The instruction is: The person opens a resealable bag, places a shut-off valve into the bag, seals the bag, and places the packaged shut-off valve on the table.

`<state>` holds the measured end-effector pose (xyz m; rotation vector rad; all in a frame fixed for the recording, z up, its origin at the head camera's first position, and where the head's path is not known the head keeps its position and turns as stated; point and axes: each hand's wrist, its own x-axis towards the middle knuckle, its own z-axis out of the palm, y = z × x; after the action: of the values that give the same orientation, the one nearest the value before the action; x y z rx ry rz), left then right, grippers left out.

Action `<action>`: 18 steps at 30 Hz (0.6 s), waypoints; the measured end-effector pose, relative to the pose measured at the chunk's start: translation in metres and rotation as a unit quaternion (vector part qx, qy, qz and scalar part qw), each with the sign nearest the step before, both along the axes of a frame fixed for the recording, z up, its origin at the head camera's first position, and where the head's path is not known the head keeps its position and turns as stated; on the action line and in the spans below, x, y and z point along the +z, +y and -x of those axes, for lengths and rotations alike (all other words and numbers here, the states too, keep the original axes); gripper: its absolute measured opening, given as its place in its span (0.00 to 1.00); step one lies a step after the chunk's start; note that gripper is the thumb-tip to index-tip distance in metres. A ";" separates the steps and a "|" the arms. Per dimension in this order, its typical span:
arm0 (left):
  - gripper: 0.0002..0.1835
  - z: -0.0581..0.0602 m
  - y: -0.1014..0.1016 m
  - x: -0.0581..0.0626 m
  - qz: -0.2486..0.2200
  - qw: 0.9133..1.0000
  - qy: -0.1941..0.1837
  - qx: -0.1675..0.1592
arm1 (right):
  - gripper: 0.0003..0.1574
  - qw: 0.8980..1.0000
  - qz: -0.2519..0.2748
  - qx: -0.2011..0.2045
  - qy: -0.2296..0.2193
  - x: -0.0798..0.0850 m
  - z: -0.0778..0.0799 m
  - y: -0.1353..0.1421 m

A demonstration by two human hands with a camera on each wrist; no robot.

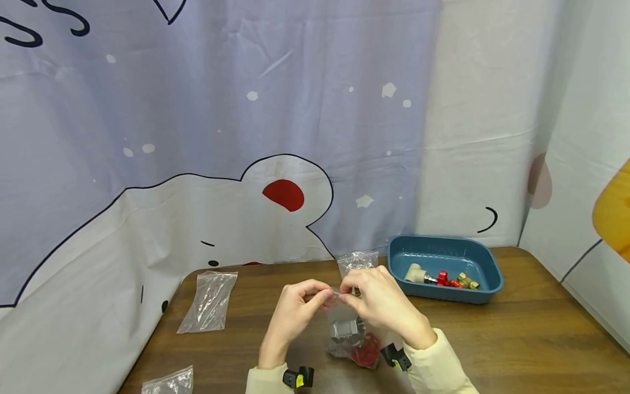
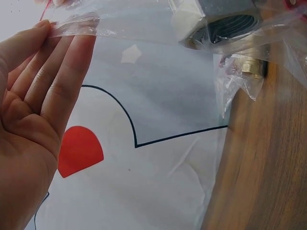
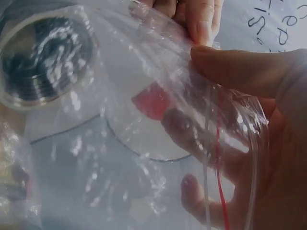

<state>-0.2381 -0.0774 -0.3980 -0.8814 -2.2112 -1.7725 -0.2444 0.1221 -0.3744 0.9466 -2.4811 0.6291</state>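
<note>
A clear zip bag [image 3: 139, 182] hangs between both hands, with a grey metal valve [image 1: 346, 330] and its red handwheel [image 1: 366, 350] inside. My left hand [image 1: 290, 314] pinches the bag's top edge between thumb and fingertips. Close beside it, my right hand [image 1: 384, 301] pinches the same edge; in the right wrist view its other fingers show through the plastic near the red zip line [image 3: 219, 177]. The valve's threaded opening [image 3: 45, 60] also shows in the right wrist view. Behind the hands stands another clear bag [image 1: 358, 260], with a brass-coloured fitting [image 2: 252, 67] in it.
A blue tray [image 1: 443, 295] at the back right holds several fittings, some red-handled and brass. Two flat clear bags, a farther bag [image 1: 209, 303] and a nearer bag [image 1: 172, 382], lie on the left of the wooden table [image 1: 531, 328]. A printed curtain [image 1: 295, 82] hangs behind.
</note>
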 end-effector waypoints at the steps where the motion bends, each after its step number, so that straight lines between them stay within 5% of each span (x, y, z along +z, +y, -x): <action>1: 0.04 0.000 0.000 0.000 0.000 1.000 -0.001 0.000 | 0.09 1.000 0.000 -0.002 -0.002 0.000 0.000 0.000; 18: 0.04 0.001 -0.001 0.000 -0.002 1.000 -0.028 0.008 | 0.12 1.000 -0.020 -0.015 -0.020 0.003 0.001 0.007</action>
<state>-0.2387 -0.0786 -0.3981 -0.8213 -2.2404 -1.8164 -0.2452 0.1293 -0.3717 0.9193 -2.5460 0.5962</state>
